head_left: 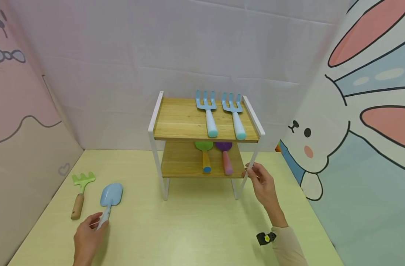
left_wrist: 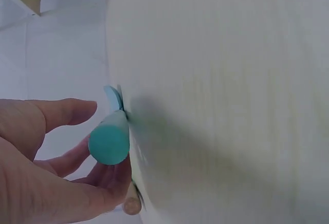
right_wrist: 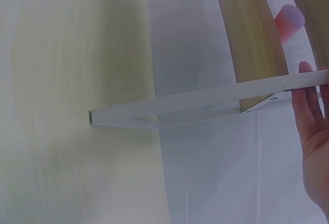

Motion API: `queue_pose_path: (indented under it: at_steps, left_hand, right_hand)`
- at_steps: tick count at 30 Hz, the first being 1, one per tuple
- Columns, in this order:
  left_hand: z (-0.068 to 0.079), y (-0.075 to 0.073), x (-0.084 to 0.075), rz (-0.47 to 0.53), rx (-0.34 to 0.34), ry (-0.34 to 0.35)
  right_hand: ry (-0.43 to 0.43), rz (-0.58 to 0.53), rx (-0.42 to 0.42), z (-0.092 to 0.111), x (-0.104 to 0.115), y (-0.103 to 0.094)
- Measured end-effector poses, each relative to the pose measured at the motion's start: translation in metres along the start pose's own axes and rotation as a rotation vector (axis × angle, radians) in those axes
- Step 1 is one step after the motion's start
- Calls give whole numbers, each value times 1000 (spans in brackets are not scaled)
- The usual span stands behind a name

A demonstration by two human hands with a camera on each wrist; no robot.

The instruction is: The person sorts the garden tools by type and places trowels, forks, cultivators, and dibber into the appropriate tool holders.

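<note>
In the head view, my left hand (head_left: 88, 236) is at the handle of a light-blue trowel (head_left: 111, 194) lying on the table at the left. The left wrist view shows the trowel's round teal handle end (left_wrist: 109, 145), with the fingers along one side and the thumb held apart from it. My right hand (head_left: 264, 186) holds the right front leg (right_wrist: 205, 98) of a two-tier wooden shelf (head_left: 179, 118) with a white frame. Its fingertips show past the leg in the right wrist view.
Two light-blue hand forks (head_left: 211, 120) (head_left: 236, 120) lie on the upper tier. On the lower one are a green trowel with a yellow handle (head_left: 206, 160) and a purple one with a pink handle (head_left: 227, 162). A green rake (head_left: 79, 199) lies left of the blue trowel.
</note>
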State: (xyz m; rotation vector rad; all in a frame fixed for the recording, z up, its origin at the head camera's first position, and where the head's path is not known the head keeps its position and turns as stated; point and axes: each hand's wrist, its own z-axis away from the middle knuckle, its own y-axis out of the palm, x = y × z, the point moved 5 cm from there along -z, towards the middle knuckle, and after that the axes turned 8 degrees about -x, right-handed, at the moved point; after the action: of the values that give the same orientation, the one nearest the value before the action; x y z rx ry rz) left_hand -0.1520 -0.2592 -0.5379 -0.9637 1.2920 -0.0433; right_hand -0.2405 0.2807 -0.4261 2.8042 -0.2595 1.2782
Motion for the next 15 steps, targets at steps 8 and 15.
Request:
queue_pose_path:
  at_steps: [8,15]
  left_hand:
    - [-1,2,9,-25,47,5]
    - [-3,4,12,-18,105,-64]
  right_hand:
    - [0,6,-5,1,0,0]
    - [7,-23,-7,1,-1,1]
